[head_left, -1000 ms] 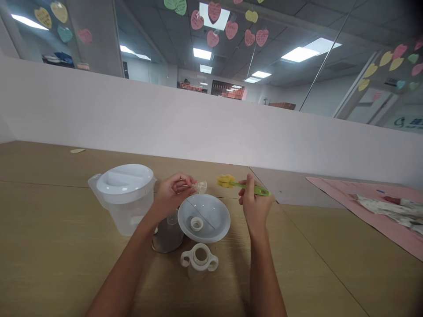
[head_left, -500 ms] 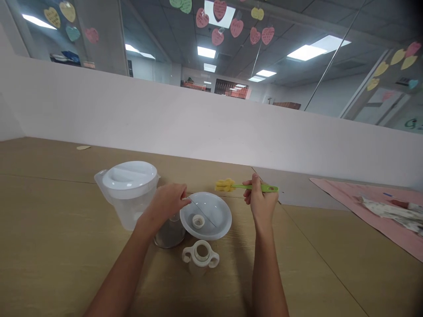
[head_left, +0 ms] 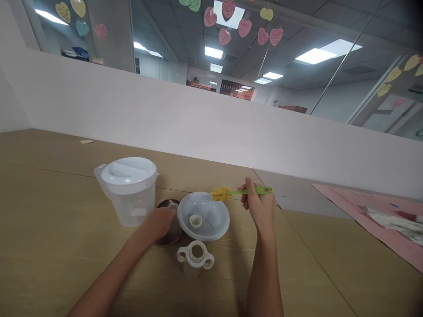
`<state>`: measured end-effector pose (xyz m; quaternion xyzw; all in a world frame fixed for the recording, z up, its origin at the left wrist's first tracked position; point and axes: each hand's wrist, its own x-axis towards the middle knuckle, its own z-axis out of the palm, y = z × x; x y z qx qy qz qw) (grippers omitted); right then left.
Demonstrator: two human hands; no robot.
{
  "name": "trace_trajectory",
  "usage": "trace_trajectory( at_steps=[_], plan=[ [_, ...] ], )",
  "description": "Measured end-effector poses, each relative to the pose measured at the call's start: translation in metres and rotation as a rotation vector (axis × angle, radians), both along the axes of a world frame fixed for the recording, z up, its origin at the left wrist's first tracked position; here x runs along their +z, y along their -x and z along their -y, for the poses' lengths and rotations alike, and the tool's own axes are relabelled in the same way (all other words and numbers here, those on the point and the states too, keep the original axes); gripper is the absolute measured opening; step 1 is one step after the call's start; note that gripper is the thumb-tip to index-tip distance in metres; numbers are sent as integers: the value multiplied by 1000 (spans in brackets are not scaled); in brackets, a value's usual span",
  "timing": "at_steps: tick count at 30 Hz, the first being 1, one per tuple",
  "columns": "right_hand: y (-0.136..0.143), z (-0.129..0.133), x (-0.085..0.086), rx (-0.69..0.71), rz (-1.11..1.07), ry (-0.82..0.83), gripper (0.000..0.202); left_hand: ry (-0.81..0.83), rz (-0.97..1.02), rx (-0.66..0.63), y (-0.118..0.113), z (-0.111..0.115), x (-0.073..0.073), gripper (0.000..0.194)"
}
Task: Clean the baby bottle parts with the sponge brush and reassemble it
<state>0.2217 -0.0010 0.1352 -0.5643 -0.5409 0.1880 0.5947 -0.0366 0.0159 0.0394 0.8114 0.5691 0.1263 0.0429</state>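
Observation:
My right hand [head_left: 259,207] is wrapped round the green handle of a bottle brush [head_left: 220,193], whose yellow sponge head points left over the rim of the white bowl [head_left: 220,211]. Inside that bowl lie a small white ring cap [head_left: 195,221] and a thin clear straw [head_left: 206,219]. My left hand [head_left: 161,220] reaches into a dark round dish [head_left: 170,235], fingers closed at a small clear-whitish piece [head_left: 172,204]; its kind is unclear and the fingertips are partly hidden. In front of the bowl a small bottle with a white two-handled collar [head_left: 197,255] stands upright, its top uncovered.
A clear pitcher with a white lid [head_left: 132,193] stands left of the dish. At the far right a pink cloth [head_left: 333,198] carries a pale crumpled item [head_left: 390,220]. A white wall [head_left: 198,123] rises behind the table [head_left: 59,246].
My left hand has let go of the straw, which now rests in the bowl, and moved left and down into the dish. The brush has shifted slightly left and down to the bowl's rim.

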Motion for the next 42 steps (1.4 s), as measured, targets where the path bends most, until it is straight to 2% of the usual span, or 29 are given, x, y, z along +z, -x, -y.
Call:
trace_trajectory(
  at_steps=[2, 4, 5, 8, 10, 13, 22, 25, 27, 29, 33, 38, 40, 42],
  plan=[
    [0, 2, 1, -7, 8, -9, 54, -99, -95, -45, -18, 4, 4, 23],
    [0, 3, 2, -6, 17, -15, 54, -169, -62, -179, -38, 4, 1, 24],
    [0, 4, 2, -5, 17, -15, 54, -176, -31, -217, -46, 2, -3, 24],
    [1, 4, 1, 6, 6, -22, 55, -181, 29, -200, -61, -6, -20, 31],
    [2, 4, 1, 8, 0, -39, 56, -186, 59, -188, -60, -9, -29, 37],
    [3, 3, 1, 5, 4, -59, 57, -168, 95, -199, -53, -8, -36, 40],
    [3, 6, 3, -5, -12, -52, 55, -128, 224, -191, -47, 6, -36, 22],
    [1, 5, 2, -9, -34, -42, 54, -142, 355, -123, -46, 6, -39, 16],
    [0, 5, 2, 2, -60, -39, 53, -159, 482, -81, -46, 7, -41, 23],
    [-2, 5, 2, 58, -111, -30, 53, -165, 615, -29, -45, 8, -42, 31],
    [-2, 5, 3, 304, -277, 17, 51, -194, 853, 73, -47, 13, -38, 37],
    [4, -13, -9, 492, -383, 137, 52, -317, 1093, 97, -52, 18, -44, 36],
    [7, -28, -20, 522, -359, 177, 56, -383, 1147, 113, -52, 18, -50, 34],
    [9, -42, -31, 453, -325, 137, 59, -420, 1185, 139, -51, 16, -55, 33]
  ],
)
